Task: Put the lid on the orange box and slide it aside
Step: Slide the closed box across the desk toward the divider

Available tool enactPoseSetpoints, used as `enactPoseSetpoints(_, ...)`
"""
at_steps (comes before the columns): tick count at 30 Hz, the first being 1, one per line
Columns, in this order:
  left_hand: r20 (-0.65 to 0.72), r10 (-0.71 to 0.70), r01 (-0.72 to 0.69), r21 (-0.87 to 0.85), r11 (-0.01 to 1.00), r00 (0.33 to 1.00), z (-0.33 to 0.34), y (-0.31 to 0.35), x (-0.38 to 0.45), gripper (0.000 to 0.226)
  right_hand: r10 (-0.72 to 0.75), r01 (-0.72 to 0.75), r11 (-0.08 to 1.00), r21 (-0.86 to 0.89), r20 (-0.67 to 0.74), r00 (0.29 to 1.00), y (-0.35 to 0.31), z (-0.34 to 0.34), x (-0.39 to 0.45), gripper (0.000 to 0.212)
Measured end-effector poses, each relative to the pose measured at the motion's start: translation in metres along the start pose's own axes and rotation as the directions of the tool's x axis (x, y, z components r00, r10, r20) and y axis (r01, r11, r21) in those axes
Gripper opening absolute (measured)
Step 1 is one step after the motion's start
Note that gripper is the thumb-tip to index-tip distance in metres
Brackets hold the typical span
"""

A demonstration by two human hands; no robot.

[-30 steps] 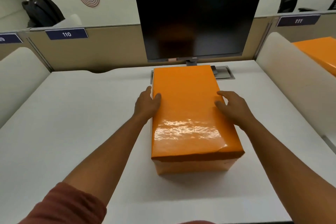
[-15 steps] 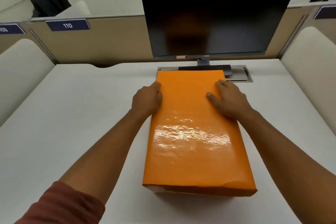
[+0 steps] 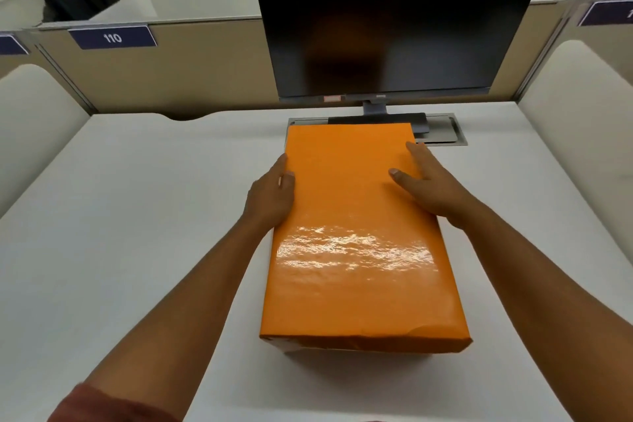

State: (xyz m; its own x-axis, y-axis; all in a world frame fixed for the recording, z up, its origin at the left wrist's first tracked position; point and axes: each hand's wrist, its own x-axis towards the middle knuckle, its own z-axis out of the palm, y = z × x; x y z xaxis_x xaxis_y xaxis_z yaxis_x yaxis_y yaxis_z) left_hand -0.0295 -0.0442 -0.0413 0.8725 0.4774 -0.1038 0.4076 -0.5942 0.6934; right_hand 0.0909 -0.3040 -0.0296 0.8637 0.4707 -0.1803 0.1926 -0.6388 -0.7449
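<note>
**Lid down, both hands bracketing the orange box**

Hands are framing the far half of the lid [image 3: 356,233] right now. It is sitting flat over the orange box [image 3: 356,346], covering it edge to edge, with only a sliver of the box wall peeking out at the near end. The left hand [image 3: 270,197] is pressing against the left edge, fingers curled down the side, thumb lying on top. The right hand [image 3: 430,187] is lying open and flat along the right edge, fingers spread, gripping nothing. That bracketing looks meant to steady and steer it for the slide. The box is standing mid-table [image 3: 137,216], its far end just in front of the monitor [image 3: 387,20] stand, so sideways looks like the free direction.
</note>
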Motion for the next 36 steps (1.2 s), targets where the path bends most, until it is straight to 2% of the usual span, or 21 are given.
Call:
enactPoseSetpoints(3,0.070,-0.096,0.110,-0.237,0.965,0.993,-0.001,-0.010,-0.027,0.064,0.140,-0.113,0.969,0.220,-0.111,0.984,0.011,0.001,-0.032,0.076)
enactPoseSetpoints(6,0.101,-0.189,0.214,-0.394,0.894,0.977,-0.003,-0.022,-0.056,0.072,0.300,-0.272,0.894,0.355,-0.023,0.954,0.030,0.007,-0.067,0.075)
enactPoseSetpoints(8,0.173,-0.210,0.266,-0.439,0.858,0.962,-0.006,-0.029,-0.076,0.064,0.328,-0.327,0.848,0.417,0.071,0.942,0.038,0.013,-0.089,0.070)
enactPoseSetpoints(11,0.290,-0.230,0.345,-0.453,0.822,0.929,-0.008,-0.039,-0.100,0.056,0.340,-0.363,0.792,0.491,0.139,0.930,0.040,0.022,-0.112,0.052)
enactPoseSetpoints(14,0.338,-0.215,0.362,-0.471,0.804,0.916,-0.007,-0.047,-0.117,0.057,0.320,-0.357,0.749,0.558,0.168,0.932,0.040,0.027,-0.125,0.052)
enactPoseSetpoints(25,0.219,-0.220,0.305,-0.534,0.789,0.951,-0.049,-0.079,-0.159,0.059,0.210,-0.256,0.807,0.533,0.147,0.967,-0.016,0.063,-0.151,0.057)
enactPoseSetpoints(30,0.118,-0.200,0.233,-0.471,0.851,0.973,-0.078,-0.107,-0.183,0.064,0.192,-0.254,0.800,0.543,0.169,0.967,-0.039,0.097,-0.159,0.060)
enactPoseSetpoints(33,0.105,-0.178,0.207,-0.496,0.844,0.978,-0.100,-0.130,-0.194,0.065,0.152,-0.223,0.793,0.567,0.170,0.974,-0.054,0.122,-0.162,0.058)
enactPoseSetpoints(36,0.062,-0.218,0.217,-0.532,0.819,0.974,-0.122,-0.151,-0.201,0.065,0.108,-0.189,0.782,0.593,0.170,0.980,-0.072,0.147,-0.162,0.052)
